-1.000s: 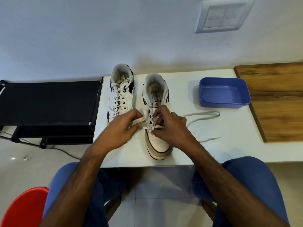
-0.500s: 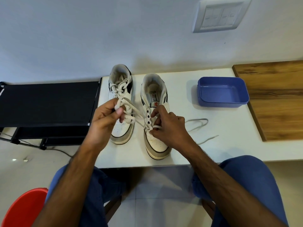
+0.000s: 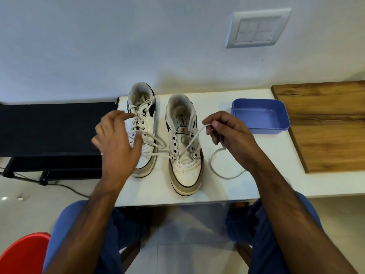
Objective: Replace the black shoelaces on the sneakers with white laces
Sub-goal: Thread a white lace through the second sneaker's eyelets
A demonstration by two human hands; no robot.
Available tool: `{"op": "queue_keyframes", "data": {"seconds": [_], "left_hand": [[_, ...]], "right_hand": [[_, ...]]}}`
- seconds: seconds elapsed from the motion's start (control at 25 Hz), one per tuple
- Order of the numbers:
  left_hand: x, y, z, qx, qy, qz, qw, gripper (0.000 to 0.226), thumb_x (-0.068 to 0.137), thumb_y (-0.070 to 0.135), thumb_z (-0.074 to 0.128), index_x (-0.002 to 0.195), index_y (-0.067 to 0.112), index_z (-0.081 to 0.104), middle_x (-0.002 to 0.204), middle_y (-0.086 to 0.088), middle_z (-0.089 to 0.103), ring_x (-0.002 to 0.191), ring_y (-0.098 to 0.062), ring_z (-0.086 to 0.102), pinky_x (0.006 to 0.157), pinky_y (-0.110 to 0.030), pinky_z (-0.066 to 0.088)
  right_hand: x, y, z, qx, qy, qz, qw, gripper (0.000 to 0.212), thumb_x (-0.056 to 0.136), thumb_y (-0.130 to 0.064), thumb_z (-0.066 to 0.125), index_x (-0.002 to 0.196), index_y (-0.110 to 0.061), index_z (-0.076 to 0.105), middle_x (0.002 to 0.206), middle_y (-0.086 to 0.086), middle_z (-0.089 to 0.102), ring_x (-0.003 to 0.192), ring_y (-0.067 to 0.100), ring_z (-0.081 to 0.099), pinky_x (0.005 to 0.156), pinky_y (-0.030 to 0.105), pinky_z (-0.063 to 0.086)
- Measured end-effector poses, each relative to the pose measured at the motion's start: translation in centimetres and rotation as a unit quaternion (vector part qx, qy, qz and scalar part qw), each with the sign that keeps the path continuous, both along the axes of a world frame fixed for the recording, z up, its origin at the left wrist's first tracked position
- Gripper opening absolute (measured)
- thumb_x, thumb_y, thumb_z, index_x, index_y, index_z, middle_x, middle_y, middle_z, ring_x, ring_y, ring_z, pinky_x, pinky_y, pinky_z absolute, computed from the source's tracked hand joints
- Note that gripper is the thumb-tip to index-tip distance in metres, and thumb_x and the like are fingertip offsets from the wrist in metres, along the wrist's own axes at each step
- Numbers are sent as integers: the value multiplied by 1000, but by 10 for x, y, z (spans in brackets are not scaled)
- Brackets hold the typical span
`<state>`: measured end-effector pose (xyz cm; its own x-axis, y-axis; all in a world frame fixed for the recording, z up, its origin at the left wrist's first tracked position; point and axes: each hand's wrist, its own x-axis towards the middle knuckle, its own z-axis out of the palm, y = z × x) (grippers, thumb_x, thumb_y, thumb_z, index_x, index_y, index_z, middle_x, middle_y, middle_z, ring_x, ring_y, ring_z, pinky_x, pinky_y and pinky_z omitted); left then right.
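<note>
Head view: my right hand [image 3: 227, 133] pinches the white lace [image 3: 189, 142] at 1 o'clock of the half-laced right sneaker [image 3: 184, 155] (table centre); my left hand [image 3: 116, 139] is spread, holding nothing. A hard pull could drag the free left end out of its eyelet.

One head-worn, wide-angle view looks forward and steeply down from a seated person's position. It takes in the knees at the bottom, both forearms reaching in, the table [image 3: 237, 186] close ahead, and the wall [image 3: 118, 46] behind it at the top.
</note>
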<state>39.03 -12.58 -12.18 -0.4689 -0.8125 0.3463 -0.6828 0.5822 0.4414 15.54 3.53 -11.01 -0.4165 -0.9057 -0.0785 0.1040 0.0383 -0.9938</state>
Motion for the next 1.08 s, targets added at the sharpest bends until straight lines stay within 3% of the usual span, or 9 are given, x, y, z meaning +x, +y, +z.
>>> {"op": "queue_keyframes", "data": {"seconds": [0.08,0.2,0.32,0.48,0.56,0.68,0.8,0.92,1.08], "left_hand": [[-22,23,6,94,70,-155,981,39,96,32,60,133,22,53,133,4,53,117,-14,49,89,-39,39],[-43,46,13,367,145,-303,867,31,97,38,61,127,34,58,105,3,72,92,-15,66,79,-35,49],[-38,31,5,357,199,-225,884,10,94,38,63,96,30,70,84,-3,70,71,-14,58,67,-34,45],[-13,2,-11,391,231,1,891,25,103,18,54,80,14,63,72,11,63,69,-7,53,71,-28,41],[-10,-1,-18,355,154,22,922,19,102,20,55,85,19,63,92,7,61,78,-5,55,75,-31,45],[-19,12,-10,149,114,-98,977,20,97,18,62,117,18,61,121,4,51,107,-11,56,93,-26,46],[-33,34,0,96,103,-284,949,47,96,16,62,141,18,50,138,8,51,126,-11,51,103,-31,39],[-35,45,2,177,86,-350,916,46,98,9,62,140,23,51,109,11,69,102,-5,64,90,-18,46],[-22,22,0,25,118,-224,967,17,99,17,58,109,15,72,93,17,64,84,0,57,78,-32,43]], "right_hand": [[7,0,6,-18,12,45,999,22,105,1,44,112,-2,64,88,5,67,65,13,48,56,20,39],[16,-2,13,-38,21,100,994,16,104,-1,49,115,0,60,84,6,67,61,14,46,52,21,38],[7,0,10,-21,12,46,999,12,102,-5,56,110,-4,65,74,4,60,61,13,44,54,24,34],[-10,6,3,-45,-110,-83,989,16,102,-5,53,103,-10,68,75,1,57,64,12,43,58,24,33],[-13,6,3,-83,-160,-84,980,21,103,-3,48,108,-9,68,82,3,62,64,12,42,58,24,32],[-3,4,4,-51,-67,-27,996,19,102,1,50,112,-8,62,92,9,72,63,14,44,56,25,34],[16,-2,3,-2,-10,74,997,15,99,2,57,113,-2,54,91,12,76,58,14,45,53,24,36],[24,-6,0,9,-9,100,995,16,96,1,64,107,-2,53,87,13,77,57,17,49,54,25,41],[13,-5,-3,53,58,48,996,11,94,-6,70,104,-3,67,83,14,77,64,16,62,56,26,46]]}}
